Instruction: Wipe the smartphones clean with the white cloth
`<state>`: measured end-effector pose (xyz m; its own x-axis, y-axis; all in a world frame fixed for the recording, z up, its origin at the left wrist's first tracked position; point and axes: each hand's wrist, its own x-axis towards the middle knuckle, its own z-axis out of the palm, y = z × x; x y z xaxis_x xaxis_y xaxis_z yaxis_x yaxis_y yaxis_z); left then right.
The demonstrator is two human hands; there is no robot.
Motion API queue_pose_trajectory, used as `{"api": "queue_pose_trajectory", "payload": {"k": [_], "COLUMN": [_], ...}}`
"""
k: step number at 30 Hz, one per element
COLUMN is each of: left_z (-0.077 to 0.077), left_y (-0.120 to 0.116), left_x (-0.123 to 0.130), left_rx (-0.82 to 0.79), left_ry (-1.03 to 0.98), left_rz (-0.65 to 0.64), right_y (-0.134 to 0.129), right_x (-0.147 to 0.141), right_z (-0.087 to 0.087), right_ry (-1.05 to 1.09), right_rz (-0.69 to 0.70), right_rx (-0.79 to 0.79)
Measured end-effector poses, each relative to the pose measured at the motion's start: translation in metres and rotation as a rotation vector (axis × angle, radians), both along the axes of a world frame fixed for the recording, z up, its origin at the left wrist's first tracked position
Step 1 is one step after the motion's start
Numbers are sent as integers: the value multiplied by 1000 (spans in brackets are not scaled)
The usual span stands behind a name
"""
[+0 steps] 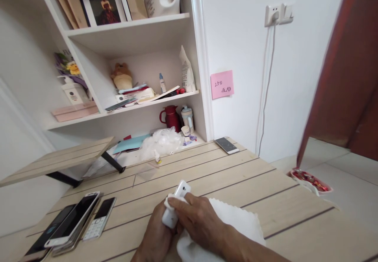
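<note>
A white phone (183,188) is held low in the middle of the view, its camera end tilted up and away. My left hand (156,232) wraps round its lower left side. Over the phone's back, my right hand (199,218) presses a fold of white cloth with its fingers. The rest of the white cloth (239,222) spreads on the wood-slatted table (265,191) beneath my right wrist.
Left on the table are stacked phones (73,218) and a keypad phone (99,218). Another phone (226,145) lies near the wall. Behind stand a small raised shelf (59,157), a plastic bag (162,140) and a red jug (171,118).
</note>
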<state>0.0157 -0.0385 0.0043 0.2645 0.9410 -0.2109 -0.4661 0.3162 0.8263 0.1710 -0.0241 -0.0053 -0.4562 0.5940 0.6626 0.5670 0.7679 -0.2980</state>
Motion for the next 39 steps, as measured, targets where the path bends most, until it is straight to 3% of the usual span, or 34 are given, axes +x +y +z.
{"api": "queue_pose_trajectory", "payload": {"k": [8, 12, 16, 20, 27, 32, 34, 39], "left_z": [10, 6, 2, 0, 7, 4, 3, 3], "left_y": [-4, -1, 2, -1, -3, -1, -2, -4], "left_x": [1, 0, 0, -2, -2, 2, 2, 0], "left_rx": [140, 130, -6, -47, 61, -47, -94, 22], "left_ry": [128, 61, -37, -42, 105, -43, -68, 38], "left_rz": [-24, -8, 82, 101, -39, 88, 76, -12], "right_y": [14, 6, -12, -14, 4, -17, -20, -3], "right_x": [6, 1, -6, -6, 1, -8, -10, -2], "right_z": [2, 0, 7, 11, 0, 11, 13, 3], "right_ry": [206, 131, -14, -8, 150, -41, -75, 80], "right_rz": [-214, -93, 77, 105, -187, 90, 126, -108], "right_rx": [-18, -45, -39, -34, -21, -11, -4, -11]}}
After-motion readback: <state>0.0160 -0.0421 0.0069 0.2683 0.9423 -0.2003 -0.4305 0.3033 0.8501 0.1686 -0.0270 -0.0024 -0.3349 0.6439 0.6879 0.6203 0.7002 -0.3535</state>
